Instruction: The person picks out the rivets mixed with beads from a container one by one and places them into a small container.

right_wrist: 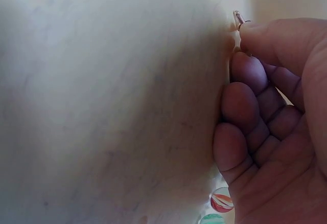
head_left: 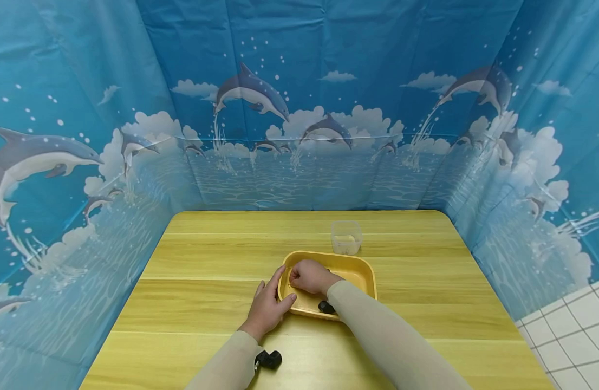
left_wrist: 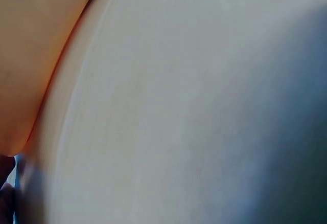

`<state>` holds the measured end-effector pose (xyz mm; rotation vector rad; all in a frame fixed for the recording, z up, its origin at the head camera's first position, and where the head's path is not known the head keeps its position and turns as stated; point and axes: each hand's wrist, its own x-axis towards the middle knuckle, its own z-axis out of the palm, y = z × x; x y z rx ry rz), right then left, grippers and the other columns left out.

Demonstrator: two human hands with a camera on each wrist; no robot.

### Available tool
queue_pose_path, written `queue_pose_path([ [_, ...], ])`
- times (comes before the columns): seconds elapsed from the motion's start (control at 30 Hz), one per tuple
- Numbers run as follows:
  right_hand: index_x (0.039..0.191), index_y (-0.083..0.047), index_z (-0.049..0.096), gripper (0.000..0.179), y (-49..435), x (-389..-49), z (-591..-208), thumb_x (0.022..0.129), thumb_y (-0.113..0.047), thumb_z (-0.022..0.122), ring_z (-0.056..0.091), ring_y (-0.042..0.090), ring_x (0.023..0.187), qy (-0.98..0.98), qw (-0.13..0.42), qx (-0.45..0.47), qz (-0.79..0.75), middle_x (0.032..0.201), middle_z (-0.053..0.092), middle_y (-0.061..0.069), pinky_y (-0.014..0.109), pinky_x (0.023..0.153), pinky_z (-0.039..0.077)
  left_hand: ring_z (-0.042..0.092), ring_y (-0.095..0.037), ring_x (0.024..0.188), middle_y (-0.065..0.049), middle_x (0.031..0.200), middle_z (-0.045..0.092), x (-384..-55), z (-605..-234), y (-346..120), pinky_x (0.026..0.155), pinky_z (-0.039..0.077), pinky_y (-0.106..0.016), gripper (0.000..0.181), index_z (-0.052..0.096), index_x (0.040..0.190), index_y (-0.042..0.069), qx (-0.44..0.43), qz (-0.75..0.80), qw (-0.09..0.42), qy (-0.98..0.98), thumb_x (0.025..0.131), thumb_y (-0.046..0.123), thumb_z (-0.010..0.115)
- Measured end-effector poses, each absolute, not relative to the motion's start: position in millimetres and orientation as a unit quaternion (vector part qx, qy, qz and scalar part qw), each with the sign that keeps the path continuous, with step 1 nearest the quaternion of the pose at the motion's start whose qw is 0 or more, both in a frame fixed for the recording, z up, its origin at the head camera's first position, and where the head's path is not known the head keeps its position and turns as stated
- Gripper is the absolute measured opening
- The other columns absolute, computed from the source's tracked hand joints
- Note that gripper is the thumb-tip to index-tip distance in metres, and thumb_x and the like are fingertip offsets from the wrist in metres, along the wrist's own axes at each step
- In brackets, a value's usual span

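Dolphin curtains (head_left: 182, 32) surround the bench (head_left: 207, 260) and its yellow tray (head_left: 353, 273). Inside the tray's left end, the right hand (head_left: 310, 276) pinches a small shiny piece (right_wrist: 239, 18), apparently picked up but not out; what remains cannot be told. Its long axis looks steep, tip up, from the right wrist; the left hand (head_left: 267, 309) spreads against the tray's left rim

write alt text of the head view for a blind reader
A person's right hand appears to pinch a tiny gold object inside a shallow yellow rectangular tray, while the left hand touches its rim. Behind it, a clear square plastic container stands on a yellow wood-grain table before blue dolphin-print curtains.
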<state>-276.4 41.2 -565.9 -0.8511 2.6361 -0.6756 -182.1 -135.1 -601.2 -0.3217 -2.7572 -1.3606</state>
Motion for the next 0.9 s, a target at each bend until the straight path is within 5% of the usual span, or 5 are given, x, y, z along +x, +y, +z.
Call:
queue_pose_path([
  [0.9, 0.083, -0.02, 0.075, 0.015, 43.0, -276.2, -566.5, 0.098, -0.019, 0.072, 0.056, 0.006, 0.067, 0.914, 0.145, -0.293, -0.241, 0.08, 0.07, -0.009, 0.026, 0.07, 0.052, 0.064, -0.033, 0.134, -0.011, 0.149, 0.064, -182.1, -600.8, -134.6, 0.131, 0.015, -0.066, 0.076, 0.034, 0.166, 0.024, -0.105, -0.436, 0.035, -0.893, 0.1, 0.041, 0.067],
])
